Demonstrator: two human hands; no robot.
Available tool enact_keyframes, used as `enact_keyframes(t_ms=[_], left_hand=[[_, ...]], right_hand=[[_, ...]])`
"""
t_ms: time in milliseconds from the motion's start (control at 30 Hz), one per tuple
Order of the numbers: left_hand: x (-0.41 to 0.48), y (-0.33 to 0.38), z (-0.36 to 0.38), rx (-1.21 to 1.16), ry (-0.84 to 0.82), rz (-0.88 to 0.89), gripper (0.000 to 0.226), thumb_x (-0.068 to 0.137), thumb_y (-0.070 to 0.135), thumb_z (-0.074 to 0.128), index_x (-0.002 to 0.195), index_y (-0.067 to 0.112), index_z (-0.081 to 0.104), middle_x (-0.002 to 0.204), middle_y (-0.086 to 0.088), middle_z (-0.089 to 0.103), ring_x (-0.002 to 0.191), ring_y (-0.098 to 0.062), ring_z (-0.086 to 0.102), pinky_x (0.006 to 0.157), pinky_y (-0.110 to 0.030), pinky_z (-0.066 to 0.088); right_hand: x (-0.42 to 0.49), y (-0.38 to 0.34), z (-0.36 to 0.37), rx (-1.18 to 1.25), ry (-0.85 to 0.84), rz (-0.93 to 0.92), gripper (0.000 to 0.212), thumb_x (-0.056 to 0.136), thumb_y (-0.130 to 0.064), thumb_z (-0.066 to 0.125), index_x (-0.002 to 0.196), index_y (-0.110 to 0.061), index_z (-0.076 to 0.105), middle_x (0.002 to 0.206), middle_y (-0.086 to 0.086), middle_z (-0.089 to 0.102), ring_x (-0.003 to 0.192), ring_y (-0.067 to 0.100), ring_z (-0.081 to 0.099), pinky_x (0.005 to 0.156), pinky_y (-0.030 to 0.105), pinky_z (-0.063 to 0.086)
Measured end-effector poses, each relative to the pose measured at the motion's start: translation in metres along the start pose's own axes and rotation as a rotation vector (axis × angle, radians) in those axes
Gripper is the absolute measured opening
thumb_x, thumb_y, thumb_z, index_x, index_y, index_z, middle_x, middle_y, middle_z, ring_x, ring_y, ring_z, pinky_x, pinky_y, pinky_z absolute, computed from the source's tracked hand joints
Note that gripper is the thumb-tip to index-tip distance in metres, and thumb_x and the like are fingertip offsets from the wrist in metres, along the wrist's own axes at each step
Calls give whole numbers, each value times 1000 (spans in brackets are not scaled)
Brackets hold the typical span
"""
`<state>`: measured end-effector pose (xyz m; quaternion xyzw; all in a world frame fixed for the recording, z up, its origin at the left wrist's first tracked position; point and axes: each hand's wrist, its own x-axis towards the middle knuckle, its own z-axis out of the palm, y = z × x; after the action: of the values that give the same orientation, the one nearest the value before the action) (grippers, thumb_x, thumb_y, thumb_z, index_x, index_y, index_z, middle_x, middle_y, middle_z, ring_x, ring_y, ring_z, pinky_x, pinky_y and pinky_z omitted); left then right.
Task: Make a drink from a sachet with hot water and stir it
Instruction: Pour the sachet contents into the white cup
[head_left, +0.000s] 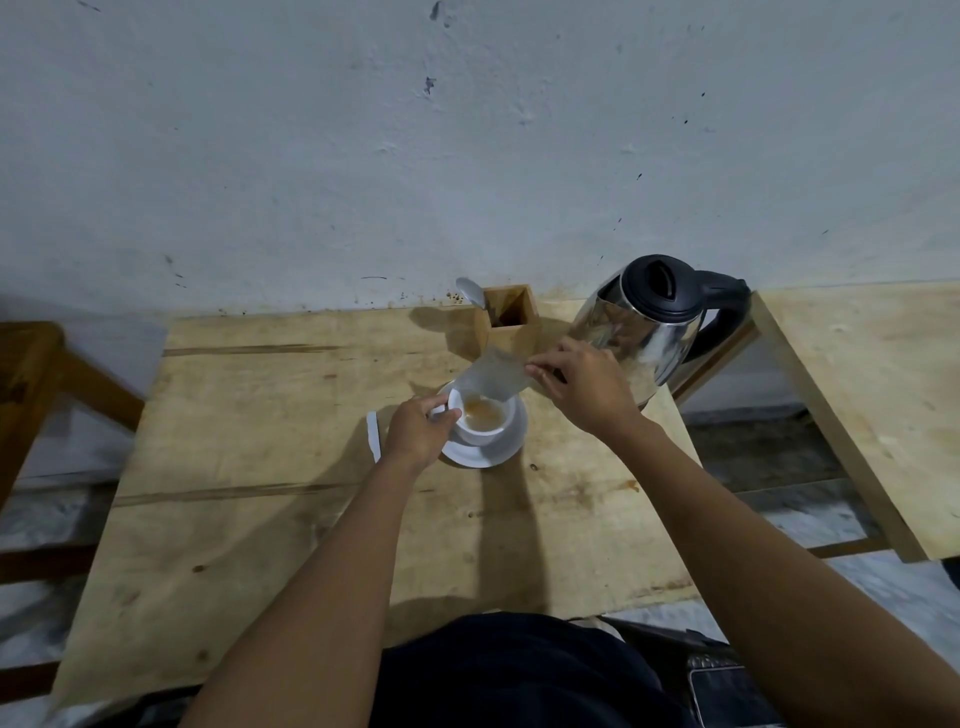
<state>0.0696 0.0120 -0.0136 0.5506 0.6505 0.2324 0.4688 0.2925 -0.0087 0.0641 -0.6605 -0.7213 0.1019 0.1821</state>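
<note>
A white cup (480, 423) stands on a white saucer (506, 449) in the middle of the wooden table (260, 493). Brown powder lies in the cup's bottom. My left hand (418, 434) grips the cup's handle at its left side. My right hand (584, 387) pinches the upper end of a silvery sachet (496, 376), which is tilted with its open end over the cup. A steel electric kettle (647, 332) with a black lid and handle stands behind my right hand. A spoon (470, 291) leans out of a wooden holder (506, 322) at the table's back.
A torn white strip (374, 435) lies left of the saucer. A second wooden table (872, 405) stands to the right, across a gap. A wooden chair (36, 384) is at the left. The wall runs close behind the table.
</note>
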Motion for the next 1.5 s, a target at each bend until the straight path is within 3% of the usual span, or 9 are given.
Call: enact_keyframes(t_ms=[300, 667, 833, 1033, 1233, 1367, 1500], left_hand=[[2, -4, 1, -44, -10, 0, 43, 87, 29, 65, 126, 13, 61, 137, -7, 56, 124, -24, 53, 99, -34, 46], [2, -3, 2, -33, -7, 3, 41, 88, 27, 65, 125, 10, 61, 134, -10, 58, 121, -27, 55, 93, -31, 45], [3, -3, 2, -28, -7, -3, 42, 87, 28, 65, 125, 11, 61, 133, -10, 58, 120, -27, 56, 93, -32, 45], [0, -1, 2, -18, 1, 4, 42, 87, 27, 65, 125, 9, 61, 135, -10, 57, 120, -26, 55, 94, -32, 45], [0, -1, 2, -10, 9, -7, 41, 87, 29, 65, 124, 12, 62, 131, -8, 60, 120, -27, 56, 96, -35, 47], [2, -2, 0, -11, -19, 9, 42, 86, 27, 66, 124, 10, 62, 135, -9, 58, 122, -26, 55, 102, -41, 46], [1, -1, 0, 0, -13, -2, 42, 87, 27, 66, 124, 9, 62, 134, -9, 58, 121, -27, 55, 101, -39, 46]], right_hand=[[1, 0, -2, -1, -20, -3, 24, 97, -36, 58, 112, -25, 74, 83, -12, 50, 81, 16, 57, 76, 32, 30], [-3, 1, -3, -22, -14, -53, 23, 97, -36, 58, 112, -28, 74, 90, -8, 62, 84, 15, 59, 82, 37, 37], [-5, 7, -3, -42, 15, -72, 22, 96, -35, 60, 111, -30, 75, 86, -16, 51, 79, 7, 49, 77, 31, 28], [-12, 17, 5, 63, 36, -1, 18, 94, -31, 64, 105, -25, 77, 91, -9, 64, 77, 8, 53, 79, 40, 47], [-17, 17, 6, 67, 92, 19, 18, 94, -30, 64, 105, -24, 77, 95, -6, 68, 84, 12, 57, 78, 31, 30], [-18, 19, 9, 126, 119, 45, 17, 93, -32, 66, 102, -24, 77, 91, -9, 66, 79, 7, 54, 75, 38, 47], [-18, 19, 12, 107, 110, 41, 18, 93, -33, 64, 103, -25, 77, 90, -11, 65, 79, 7, 54, 77, 41, 49]])
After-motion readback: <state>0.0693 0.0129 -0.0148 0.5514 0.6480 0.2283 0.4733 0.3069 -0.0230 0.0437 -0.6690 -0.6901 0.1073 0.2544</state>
